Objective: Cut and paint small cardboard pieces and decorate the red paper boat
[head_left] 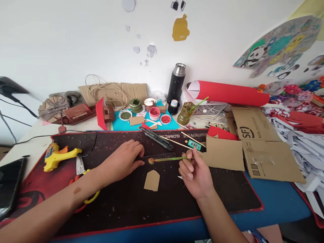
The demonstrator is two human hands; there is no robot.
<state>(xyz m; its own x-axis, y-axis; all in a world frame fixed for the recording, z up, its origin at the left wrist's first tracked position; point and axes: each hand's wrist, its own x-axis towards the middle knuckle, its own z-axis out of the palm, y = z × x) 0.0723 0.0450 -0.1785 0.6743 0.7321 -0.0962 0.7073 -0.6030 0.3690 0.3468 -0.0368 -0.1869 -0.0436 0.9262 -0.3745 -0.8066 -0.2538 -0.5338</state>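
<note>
My right hand (193, 172) pinches a thin green paintbrush (167, 159), stained brown along its shaft. Its clumped brown tip points left, towards my left hand (130, 157). That hand lies over the dark mat with fingers bent, thumb apart from the forefinger, and nothing visible between them. Its fingertips are by the left end of a clear, ruler-like strip (159, 156). Just below the brush tip lies a small house-shaped cardboard piece (152, 181), flat on the mat. A black utility knife (158, 139) rests beyond the strip, beside thin wooden sticks.
Left are a yellow glue gun (59, 156), scissors (80, 165) partly under my forearm, and a phone (11, 185). Paint pots (154, 113), a murky glass jar (185, 114) and a black flask (176, 84) stand behind. Cardboard (272, 158) and paper strips (303, 148) lie right.
</note>
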